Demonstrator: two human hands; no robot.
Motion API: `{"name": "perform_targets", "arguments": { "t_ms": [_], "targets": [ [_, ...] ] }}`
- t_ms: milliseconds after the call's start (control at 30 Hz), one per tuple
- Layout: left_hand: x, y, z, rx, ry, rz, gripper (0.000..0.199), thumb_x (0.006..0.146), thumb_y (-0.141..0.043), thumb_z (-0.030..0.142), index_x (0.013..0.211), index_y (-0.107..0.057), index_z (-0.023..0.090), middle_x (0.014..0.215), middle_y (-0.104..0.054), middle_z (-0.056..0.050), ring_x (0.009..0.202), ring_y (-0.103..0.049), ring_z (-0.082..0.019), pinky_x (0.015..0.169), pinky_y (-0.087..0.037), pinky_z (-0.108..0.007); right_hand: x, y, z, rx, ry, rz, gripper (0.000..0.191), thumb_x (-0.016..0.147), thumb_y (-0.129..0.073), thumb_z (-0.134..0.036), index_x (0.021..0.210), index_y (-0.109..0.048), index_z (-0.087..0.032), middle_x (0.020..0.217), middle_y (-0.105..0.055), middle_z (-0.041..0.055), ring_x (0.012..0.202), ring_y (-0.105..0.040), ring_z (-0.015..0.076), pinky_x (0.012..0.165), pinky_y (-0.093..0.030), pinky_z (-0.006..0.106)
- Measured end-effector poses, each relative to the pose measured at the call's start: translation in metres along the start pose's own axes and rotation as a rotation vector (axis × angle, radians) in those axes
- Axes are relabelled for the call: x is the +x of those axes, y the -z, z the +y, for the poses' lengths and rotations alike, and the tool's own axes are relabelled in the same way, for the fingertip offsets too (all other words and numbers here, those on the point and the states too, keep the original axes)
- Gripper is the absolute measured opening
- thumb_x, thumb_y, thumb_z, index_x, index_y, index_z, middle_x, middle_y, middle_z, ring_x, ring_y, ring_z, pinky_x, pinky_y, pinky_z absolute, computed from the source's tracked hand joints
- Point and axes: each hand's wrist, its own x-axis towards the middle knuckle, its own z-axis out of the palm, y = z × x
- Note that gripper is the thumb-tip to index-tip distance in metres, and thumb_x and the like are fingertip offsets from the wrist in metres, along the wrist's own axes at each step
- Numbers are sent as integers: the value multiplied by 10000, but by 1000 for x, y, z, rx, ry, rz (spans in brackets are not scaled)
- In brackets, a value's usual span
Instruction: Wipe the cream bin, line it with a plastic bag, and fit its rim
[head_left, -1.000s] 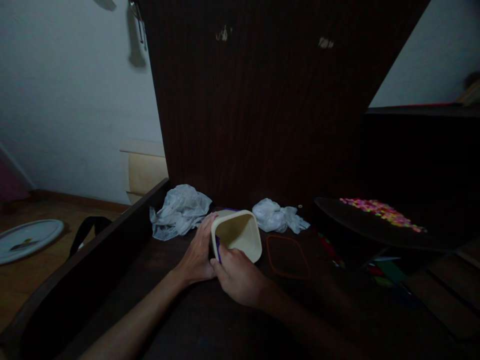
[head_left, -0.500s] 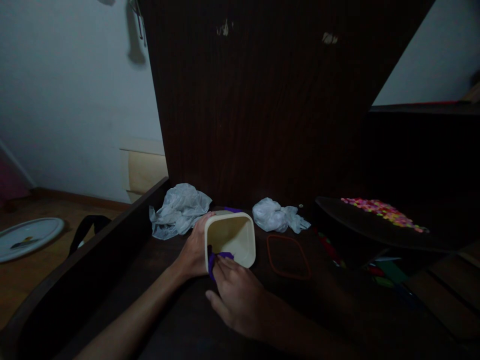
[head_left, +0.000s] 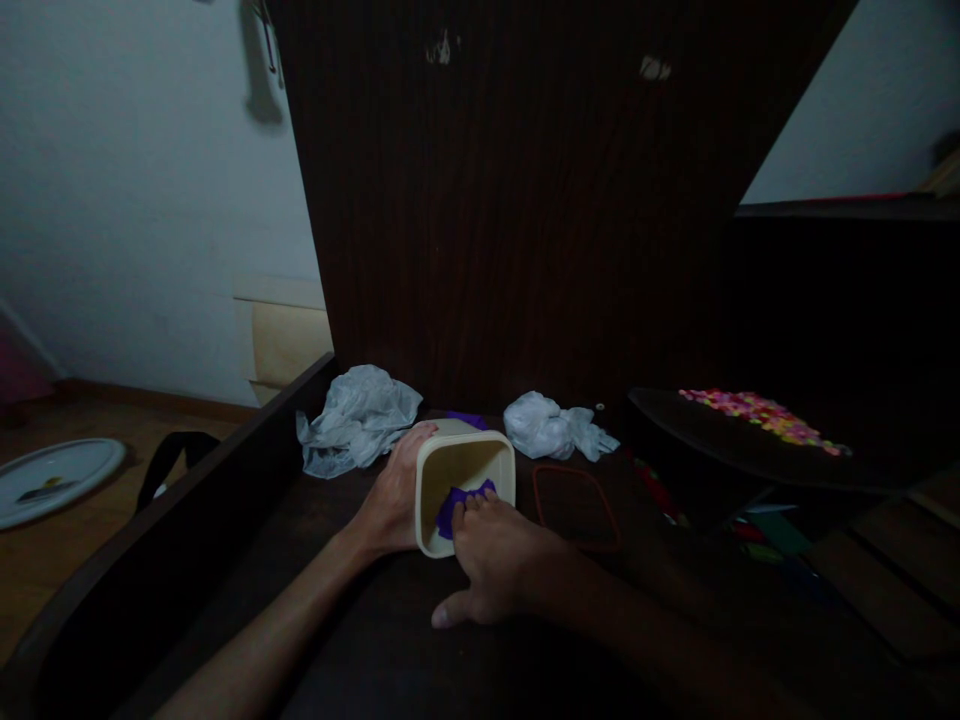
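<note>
1 head-worn cam: looks fwd & down over dark-brown wooden tabletop, close, facing its far edge.

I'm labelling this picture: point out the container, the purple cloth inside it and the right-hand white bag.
Container (head_left: 471,464): head view, inner wall.
Purple cloth (head_left: 448,513): head view, left part.
White bag (head_left: 537,426): head view, left bulge.

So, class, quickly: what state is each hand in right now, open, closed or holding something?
Left hand: holding the cream container by its side.
Right hand: open, thumb spread, fingers on the purple cloth inside.
</note>
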Motion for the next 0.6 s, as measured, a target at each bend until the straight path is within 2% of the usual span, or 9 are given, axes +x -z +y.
{"name": "perform_targets", "arguments": {
  "t_ms": [133, 267, 367, 433, 500, 600],
  "targets": [
    [0, -2, 0, 21, -32, -7, 1168, 721, -821, 449, 1606, -116, 158, 1501, -407, -272, 1413, -427, -461, 1118, -417, -697, 18, 16, 5, 46, 7, -203, 892, 656, -824, -654, 1262, -689, -13, 1305, -664, 264, 1200, -645, 416, 1041, -511, 449],
    [0, -2, 1, 11, -41, 0, 1105, 749, -788, 388, 1608, -128, 170, 1518, -407, -257, 1421, -425, -449, 1124, -414, -691, 42, 29, 5, 54, -1, -371, 1177, 479, -903, -650, 1390, -585, 23, 1416, -582, 285, 1308, -554, 466, 1143, -423, 493],
    [0, -3, 2, 6, -53, 3, 1074, 759, -774, 347, 1607, -136, 180, 1522, -410, -246, 1432, -418, -438, 1130, -410, -687, 61, 29, 9, 36, 31, -465, 1260, 348, -917, -668, 1357, -618, 24, 1344, -641, 271, 1255, -587, 485, 1122, -440, 524],
    [0, -4, 3, 16, -56, 3, 1067, 764, -776, 332, 1604, -138, 173, 1511, -418, -252, 1429, -422, -438, 1126, -413, -691, 72, 23, 14, 54, 51, -417, 1238, 304, -915, -671, 1324, -660, -17, 1306, -674, 230, 1239, -597, 478, 1111, -450, 522],
    [0, -4, 4, 21, -51, 5, 1069, 765, -785, 326, 1601, -139, 163, 1501, -421, -260, 1427, -422, -440, 1123, -417, -692, 83, 15, 20, 110, 69, -300, 1181, 303, -913, -664, 1298, -691, -68, 1304, -684, 187, 1261, -585, 465, 1125, -437, 507],
    [-1, -3, 4, 10, -38, 2, 1124, 737, -822, 368, 1599, -133, 160, 1505, -409, -265, 1432, -411, -451, 1129, -411, -694, 93, 4, 27, 208, 66, -179, 1028, 436, -879, -676, 1310, -698, -165, 1325, -684, 120, 1321, -547, 443, 1123, -439, 507]
  ]
}}
